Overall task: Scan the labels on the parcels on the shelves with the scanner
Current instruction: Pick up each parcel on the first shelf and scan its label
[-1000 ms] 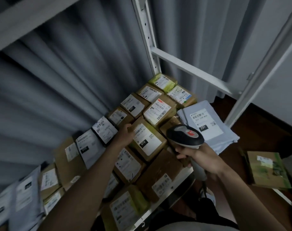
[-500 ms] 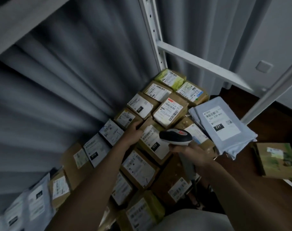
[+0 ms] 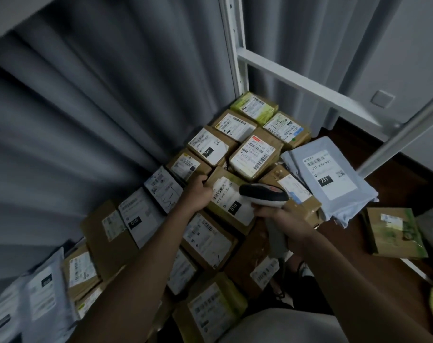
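scanner [image 3: 263,195] in right hand [image 3: 288,222], left hand [image 3: 198,194] gripping parcel [image 3: 231,201]

Since 1 second ago, we brought the scanner [image 3: 263,195] in our right hand [image 3: 286,222] leftward over the 010 parcel [image 3: 231,203]. It now covers that label's right edge.

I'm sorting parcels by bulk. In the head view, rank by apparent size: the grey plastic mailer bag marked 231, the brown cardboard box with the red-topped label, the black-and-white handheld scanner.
1. Grey plastic mailer bag, largest.
2. Brown cardboard box with the red-topped label.
3. Black-and-white handheld scanner, smallest; its handle is partly hidden by the right hand.
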